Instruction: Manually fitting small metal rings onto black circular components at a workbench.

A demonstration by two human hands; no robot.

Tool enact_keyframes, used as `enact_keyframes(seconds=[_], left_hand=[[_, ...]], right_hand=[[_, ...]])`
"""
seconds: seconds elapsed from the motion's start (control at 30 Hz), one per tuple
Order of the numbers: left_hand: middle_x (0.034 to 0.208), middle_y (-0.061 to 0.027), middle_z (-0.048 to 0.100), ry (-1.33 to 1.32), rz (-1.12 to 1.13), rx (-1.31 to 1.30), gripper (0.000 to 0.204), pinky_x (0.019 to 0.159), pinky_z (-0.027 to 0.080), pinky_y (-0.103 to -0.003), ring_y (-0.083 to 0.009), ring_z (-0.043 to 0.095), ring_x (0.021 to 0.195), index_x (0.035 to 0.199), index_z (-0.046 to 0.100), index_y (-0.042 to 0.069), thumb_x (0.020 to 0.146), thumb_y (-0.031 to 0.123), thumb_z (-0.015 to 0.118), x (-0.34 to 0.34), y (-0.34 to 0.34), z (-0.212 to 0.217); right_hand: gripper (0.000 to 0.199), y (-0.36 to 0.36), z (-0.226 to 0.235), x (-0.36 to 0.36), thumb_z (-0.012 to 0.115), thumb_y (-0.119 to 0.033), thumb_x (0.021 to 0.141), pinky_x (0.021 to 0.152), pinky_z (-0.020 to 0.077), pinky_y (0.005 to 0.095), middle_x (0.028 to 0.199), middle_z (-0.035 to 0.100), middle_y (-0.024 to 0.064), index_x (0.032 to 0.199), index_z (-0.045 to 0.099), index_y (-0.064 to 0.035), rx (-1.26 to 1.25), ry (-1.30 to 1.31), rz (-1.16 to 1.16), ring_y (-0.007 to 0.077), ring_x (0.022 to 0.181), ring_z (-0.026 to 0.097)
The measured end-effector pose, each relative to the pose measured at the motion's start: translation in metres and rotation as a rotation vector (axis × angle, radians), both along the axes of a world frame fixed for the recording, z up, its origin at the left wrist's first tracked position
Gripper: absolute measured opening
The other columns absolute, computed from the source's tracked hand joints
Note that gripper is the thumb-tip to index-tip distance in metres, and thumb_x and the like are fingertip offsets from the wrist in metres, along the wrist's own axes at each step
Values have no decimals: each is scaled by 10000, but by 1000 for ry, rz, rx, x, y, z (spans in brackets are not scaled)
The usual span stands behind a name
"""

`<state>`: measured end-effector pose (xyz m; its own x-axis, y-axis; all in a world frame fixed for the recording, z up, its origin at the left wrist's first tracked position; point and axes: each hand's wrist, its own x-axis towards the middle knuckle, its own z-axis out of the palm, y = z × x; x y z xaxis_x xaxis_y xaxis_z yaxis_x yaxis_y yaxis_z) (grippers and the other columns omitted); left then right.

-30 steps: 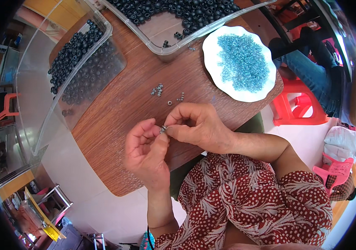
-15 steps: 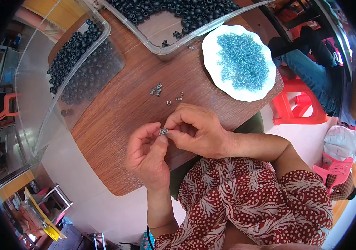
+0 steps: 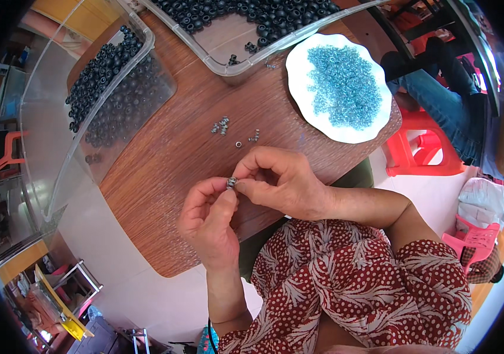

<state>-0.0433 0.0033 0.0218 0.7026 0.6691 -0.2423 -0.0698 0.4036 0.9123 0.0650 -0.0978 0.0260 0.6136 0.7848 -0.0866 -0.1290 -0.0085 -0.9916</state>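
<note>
A small metal spring [image 3: 231, 183] is pinched between both hands over the near part of the table; whether it is one coil or a few tangled together is hard to make out. My left hand [image 3: 210, 217] grips it from the left with thumb and forefinger, the other fingers curled. From the right, the thumb and forefinger of my right hand [image 3: 287, 184] close on its other side. Just beyond lie several loose springs [image 3: 222, 125], a little ring [image 3: 238, 144] and a few more springs [image 3: 255, 135].
A scalloped white plate [image 3: 295, 93] heaped with tiny shiny coils sits at the right. Clear plastic bins hold black, round, holed parts [image 3: 107, 71], one bin [image 3: 226, 69] at the back, another at the left. A red stool [image 3: 423, 144] stands beyond the table [image 3: 145, 224], near a seated person's jeans [image 3: 441, 100].
The spring has turned slightly between my fingertips and sits a touch higher. Both hands keep almost the same place; the things on the table have not been moved.
</note>
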Motion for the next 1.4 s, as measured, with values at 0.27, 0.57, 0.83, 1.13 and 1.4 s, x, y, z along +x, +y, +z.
enact_keyframes(seconds=[0.27, 0.57, 0.83, 1.13, 1.4], left_hand=[[816, -42, 607, -21, 54, -14, 115, 657, 423, -189, -73, 530, 713, 904, 613, -54, 789, -58, 604, 3, -3, -3], [790, -55, 603, -15, 73, -112, 122, 613, 427, -194, -76, 529, 666, 895, 611, -53, 781, -95, 597, 3, -2, -8], [787, -42, 604, 12, 121, 34, 119, 600, 416, -174, -65, 522, 649, 894, 615, -48, 788, -99, 597, 4, -7, -6], [890, -50, 583, 100, 149, 463, 126, 683, 458, -205, -93, 555, 758, 893, 613, -42, 788, -110, 596, 4, -14, -9], [848, -59, 585, 110, 141, 485, 138, 658, 457, -210, -105, 556, 721, 892, 618, -40, 776, -112, 594, 2, -9, -9]], right_hand=[[84, 0, -4, 0, 609, -31, 839, 611, 477, 218, 766, 612, 45, 873, 589, 42, -2, 30, -16, 71, 706, 578], [106, -3, -6, 4, 636, -42, 844, 690, 453, 198, 862, 607, 11, 924, 613, 24, -30, 359, 105, 51, 777, 548], [113, -3, -7, -1, 660, -33, 818, 635, 441, 203, 833, 584, 11, 917, 611, -13, -74, -202, 6, 52, 754, 542], [89, -3, -7, -1, 661, -39, 826, 662, 439, 197, 844, 601, 10, 874, 608, 15, -27, 123, 51, 44, 767, 529], [90, -6, -7, 0, 645, -46, 845, 679, 438, 196, 861, 598, 5, 900, 614, 18, -16, 313, 98, 36, 791, 517]])
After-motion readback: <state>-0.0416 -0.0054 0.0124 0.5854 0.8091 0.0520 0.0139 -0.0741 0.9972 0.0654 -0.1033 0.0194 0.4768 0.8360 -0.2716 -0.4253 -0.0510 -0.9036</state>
